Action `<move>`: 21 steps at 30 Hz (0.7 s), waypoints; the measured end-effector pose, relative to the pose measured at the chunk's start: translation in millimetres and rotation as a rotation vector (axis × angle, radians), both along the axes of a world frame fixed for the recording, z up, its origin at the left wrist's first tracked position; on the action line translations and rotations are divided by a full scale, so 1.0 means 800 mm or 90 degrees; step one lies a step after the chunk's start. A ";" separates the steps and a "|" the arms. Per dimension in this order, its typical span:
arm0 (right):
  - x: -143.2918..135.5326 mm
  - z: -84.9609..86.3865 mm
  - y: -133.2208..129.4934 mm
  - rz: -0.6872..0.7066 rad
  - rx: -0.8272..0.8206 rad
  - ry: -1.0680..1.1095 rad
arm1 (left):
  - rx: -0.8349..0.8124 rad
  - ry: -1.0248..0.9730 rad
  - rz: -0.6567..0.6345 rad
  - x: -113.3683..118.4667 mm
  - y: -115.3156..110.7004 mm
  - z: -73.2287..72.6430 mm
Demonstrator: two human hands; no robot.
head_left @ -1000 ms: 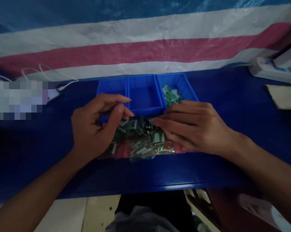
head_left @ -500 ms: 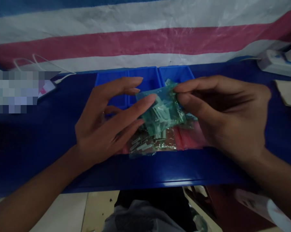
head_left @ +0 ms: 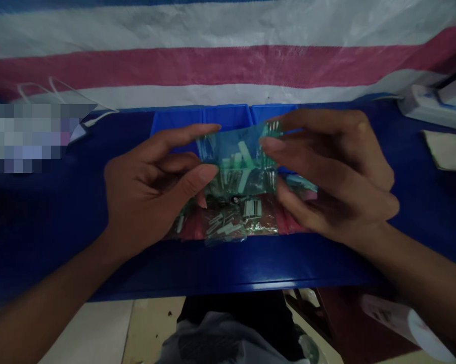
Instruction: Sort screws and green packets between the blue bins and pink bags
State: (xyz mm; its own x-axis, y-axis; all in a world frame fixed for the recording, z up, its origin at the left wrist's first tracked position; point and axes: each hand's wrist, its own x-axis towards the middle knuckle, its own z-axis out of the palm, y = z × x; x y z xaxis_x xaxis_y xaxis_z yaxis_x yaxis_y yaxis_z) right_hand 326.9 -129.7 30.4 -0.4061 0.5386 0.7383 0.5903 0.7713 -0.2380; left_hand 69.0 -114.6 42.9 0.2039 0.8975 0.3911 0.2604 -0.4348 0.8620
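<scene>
A small greenish clear plastic bag with pale strip-like pieces inside is stretched between my two hands above the table. My left hand pinches its left end between thumb and fingers. The right end is gripped by my right hand, thumb in front. Below the bag lie more clear plastic bags with white and metallic pieces in them, on top of red packaging. Part of that pile is hidden behind my hands.
Blue plastic bins stand in a row behind my hands on the blue table. White cables lie at the left. A white power strip and a beige flat piece are at the right. Striped sheeting hangs behind.
My left hand has closed on the left end of the bag, where its fingers were spread beside it. The bag is now held flatter and level, and my right hand has shifted slightly left.
</scene>
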 end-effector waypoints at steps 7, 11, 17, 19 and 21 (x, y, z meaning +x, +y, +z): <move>-0.014 0.006 -0.003 -0.006 -0.011 0.118 | 0.058 0.054 -0.014 -0.001 -0.002 -0.002; -0.022 0.005 -0.002 0.018 -0.230 0.374 | 0.326 0.172 -0.001 -0.009 0.010 -0.009; -0.027 0.007 -0.011 0.133 -0.427 0.458 | 0.356 0.201 0.026 -0.012 0.012 -0.005; -0.026 0.006 -0.014 0.130 -0.398 0.444 | 0.294 0.179 0.046 -0.009 0.010 -0.003; -0.022 0.003 -0.014 0.089 -0.323 0.388 | 0.187 0.104 0.042 -0.005 0.010 -0.004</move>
